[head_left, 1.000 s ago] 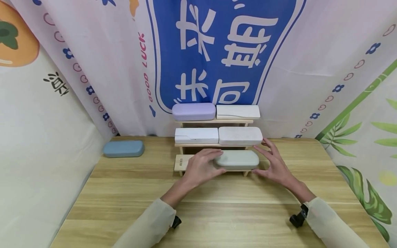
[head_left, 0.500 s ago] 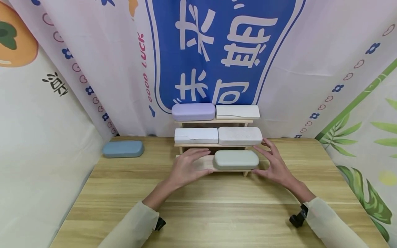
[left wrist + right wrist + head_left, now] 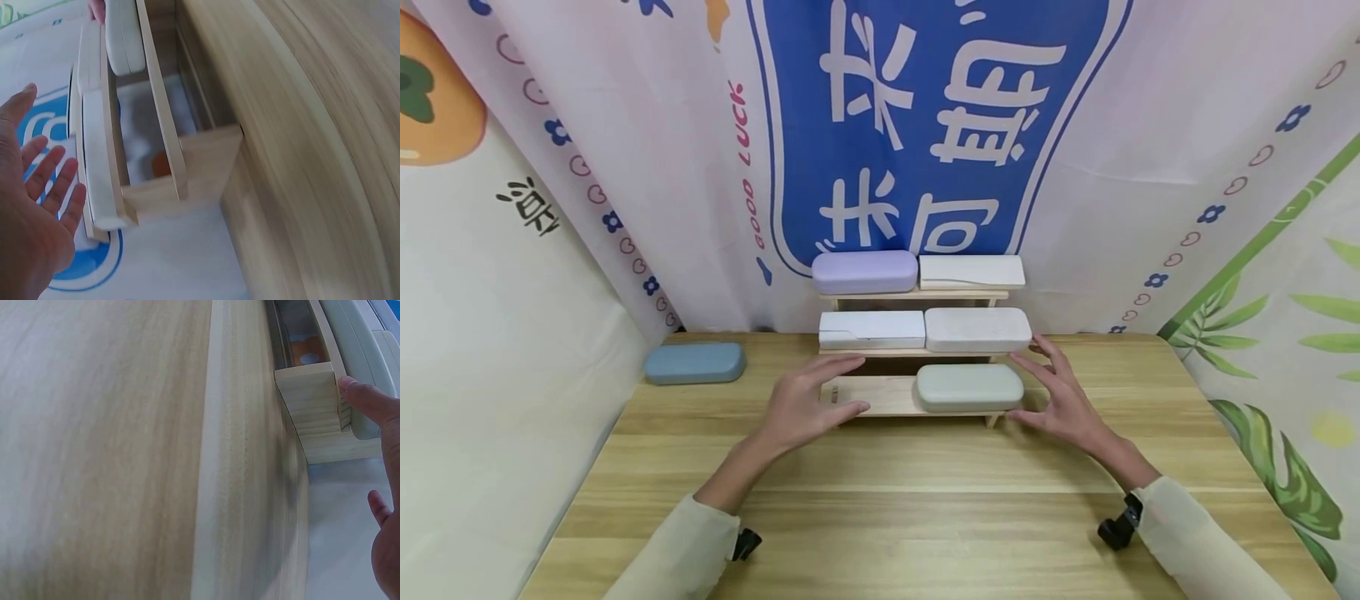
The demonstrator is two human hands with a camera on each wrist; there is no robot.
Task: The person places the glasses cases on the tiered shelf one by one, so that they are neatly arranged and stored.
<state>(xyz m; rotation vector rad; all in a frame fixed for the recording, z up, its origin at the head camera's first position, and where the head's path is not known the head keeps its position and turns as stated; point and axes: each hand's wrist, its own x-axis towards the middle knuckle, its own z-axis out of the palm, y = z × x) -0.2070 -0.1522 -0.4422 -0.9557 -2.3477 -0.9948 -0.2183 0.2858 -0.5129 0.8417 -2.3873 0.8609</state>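
A three-tier wooden stand (image 3: 880, 407) bears several oblong cases that look like glasses cases. On the right half of its bottom tier lies a grey-green case (image 3: 970, 387). My left hand (image 3: 801, 404) hovers by the left end of that tier, fingers spread and nothing between them; in the left wrist view the hand (image 3: 37, 206) is apart from the stand. At the right end, my right hand (image 3: 1067, 404) keeps thumb and fingers apart beside the grey-green case. The right wrist view has the thumb (image 3: 362, 399) touching the bottom tier's end; the other fingertips are mostly hidden there.
On the middle tier sit a white case (image 3: 872, 330) and an off-white case (image 3: 977, 330). The top tier bears a lilac case (image 3: 865, 272) and a cream case (image 3: 972, 272). A blue case (image 3: 695, 363) lies at the back left of the wooden table (image 3: 925, 517). Printed cloth (image 3: 1075, 208) hangs behind.
My left hand has let go of the grey-green case and moved left along the bottom tier. The right hand has hardly moved; the cases stay where they were.
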